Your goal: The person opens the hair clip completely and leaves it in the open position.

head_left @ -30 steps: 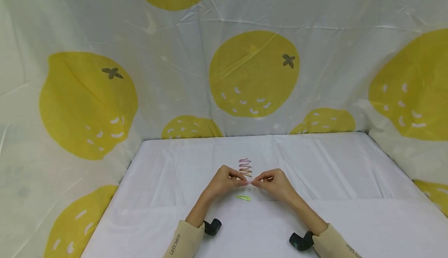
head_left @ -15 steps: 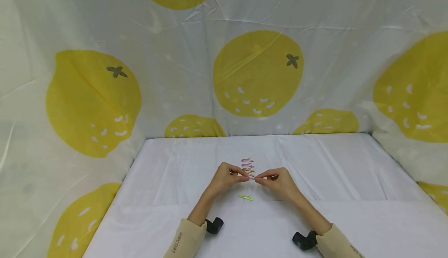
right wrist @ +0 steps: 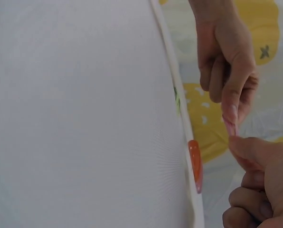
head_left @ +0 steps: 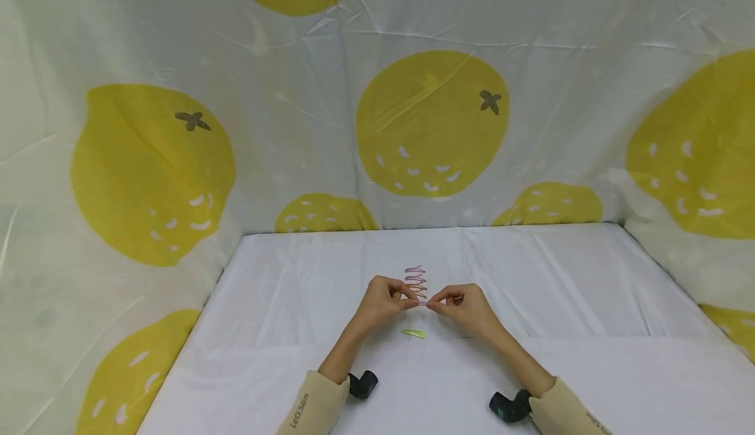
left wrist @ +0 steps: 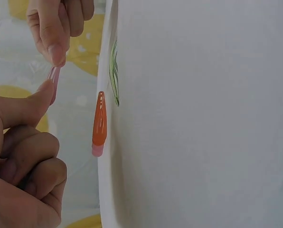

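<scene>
Both hands meet over the white table and pinch one small pink snap hair clip (head_left: 423,304) from its two ends. My left hand (head_left: 380,301) grips the left end between thumb and forefinger. The right hand (head_left: 466,305) grips the other end the same way, its remaining fingers curled in. In the left wrist view the pink clip (left wrist: 55,78) is partly covered by fingertips. Just beyond the hands lies a column of several pink and orange hair clips (head_left: 415,279). A green hair clip (head_left: 413,333) lies on the near side of the hands.
White cloth covers the table (head_left: 295,291). A lemon-print curtain (head_left: 295,127) hangs behind it and along both sides. Black wrist cameras (head_left: 362,384) stick out near the beige sleeves (head_left: 312,405). An orange clip (left wrist: 99,121) shows beside the hands in the left wrist view.
Both hands have moved slightly away from the body, toward the clip column, still pinching the pink hair clip. The view has shifted a little. The clips on the table lie as before.
</scene>
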{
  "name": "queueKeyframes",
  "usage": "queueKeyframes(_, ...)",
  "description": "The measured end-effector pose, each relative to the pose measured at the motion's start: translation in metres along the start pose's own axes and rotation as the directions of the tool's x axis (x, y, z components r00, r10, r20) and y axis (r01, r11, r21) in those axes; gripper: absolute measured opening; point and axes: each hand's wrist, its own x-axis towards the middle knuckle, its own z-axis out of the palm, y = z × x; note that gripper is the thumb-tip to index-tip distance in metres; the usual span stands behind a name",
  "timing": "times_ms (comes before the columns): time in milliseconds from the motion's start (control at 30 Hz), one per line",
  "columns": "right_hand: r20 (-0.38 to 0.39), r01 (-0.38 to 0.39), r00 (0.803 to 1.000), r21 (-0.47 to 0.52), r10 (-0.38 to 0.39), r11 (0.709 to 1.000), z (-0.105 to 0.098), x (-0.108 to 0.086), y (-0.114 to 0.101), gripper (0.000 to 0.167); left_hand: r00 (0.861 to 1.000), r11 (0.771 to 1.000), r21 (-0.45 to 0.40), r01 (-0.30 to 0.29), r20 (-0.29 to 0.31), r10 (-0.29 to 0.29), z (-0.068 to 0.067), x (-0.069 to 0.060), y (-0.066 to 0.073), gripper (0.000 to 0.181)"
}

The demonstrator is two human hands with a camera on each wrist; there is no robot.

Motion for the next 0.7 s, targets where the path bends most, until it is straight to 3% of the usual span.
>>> queueKeyframes(567, -0.113, 0.081, 0.99, -0.068, -0.088, 0.994, 0.005, -0.004, -0.003, 0.01, 0.988, 0.993, 0.118, -0.023, -0.147, 0.04, 0.017, -0.002, 0.007, 0.008)
queueKeyframes(700, -0.117, 0.094, 0.988, -0.082, -0.103, 0.992, 0.005, -0.004, -0.003, 0.01, 0.986, 0.988, 0.153, -0.026, -0.157, 0.05, 0.018, -0.002, 0.008, 0.008)
